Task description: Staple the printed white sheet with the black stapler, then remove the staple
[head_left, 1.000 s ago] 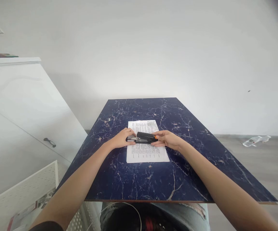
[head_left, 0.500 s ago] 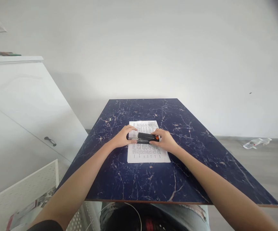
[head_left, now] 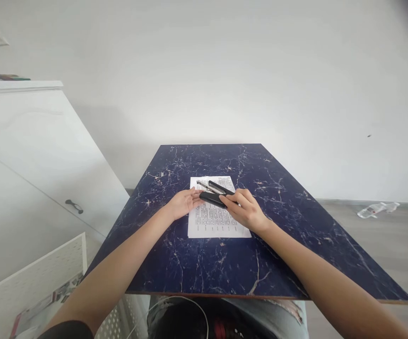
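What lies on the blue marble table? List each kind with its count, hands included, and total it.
stapler: 1
printed sheet: 1 (more beneath cannot be told)
hands: 2, left hand and right hand
Total: 4

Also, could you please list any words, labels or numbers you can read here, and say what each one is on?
Printed sheet on the table: several blocks of black print, too small to read.
Stapler: black, with no legible brand or label.
Printed paper at lower left, beside the white perforated panel: blurred, unreadable.
So no text here can be quoted.
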Motion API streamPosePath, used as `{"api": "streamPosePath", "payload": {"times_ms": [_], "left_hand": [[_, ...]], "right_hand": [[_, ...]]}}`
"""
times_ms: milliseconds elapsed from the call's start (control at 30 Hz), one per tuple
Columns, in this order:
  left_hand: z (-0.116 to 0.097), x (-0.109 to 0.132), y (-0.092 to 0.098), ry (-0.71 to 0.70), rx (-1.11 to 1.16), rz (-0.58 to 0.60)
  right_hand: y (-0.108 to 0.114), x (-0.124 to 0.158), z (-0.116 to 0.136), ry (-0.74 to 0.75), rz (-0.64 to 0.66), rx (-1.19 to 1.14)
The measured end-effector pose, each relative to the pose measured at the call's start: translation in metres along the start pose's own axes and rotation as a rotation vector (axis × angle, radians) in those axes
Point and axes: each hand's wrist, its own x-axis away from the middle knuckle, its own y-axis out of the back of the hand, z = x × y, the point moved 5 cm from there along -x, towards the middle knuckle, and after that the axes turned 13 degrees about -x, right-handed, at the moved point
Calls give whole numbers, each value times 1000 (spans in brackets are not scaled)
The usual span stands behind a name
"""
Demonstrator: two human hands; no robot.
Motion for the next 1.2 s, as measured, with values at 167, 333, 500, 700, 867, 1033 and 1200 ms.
{"api": "streamPosePath", "payload": {"times_ms": [167, 333, 500, 700, 867, 1033, 1200], "left_hand": [[-2, -1, 1, -77, -51, -13], [-5, 0, 1, -109, -139, -30], [-9, 0, 11, -154, -265, -213], [-37, 16, 30, -511, -548, -557], [-47, 29, 12, -637, -802, -483], [-39, 30, -4, -634, -912, -334], [-34, 30, -5, -617, -941, -290]], "right_hand": [[-4, 1, 9, 99, 130, 53], [-7, 2, 6, 84, 156, 64], [0, -1, -9, -252, -19, -38], [-3, 17, -45, -892, -243, -321], [-21, 33, -57, -1055, -174, -530], [-31, 35, -54, -1081, -123, -618], [-35, 36, -57, -1094, -73, -594]]}}
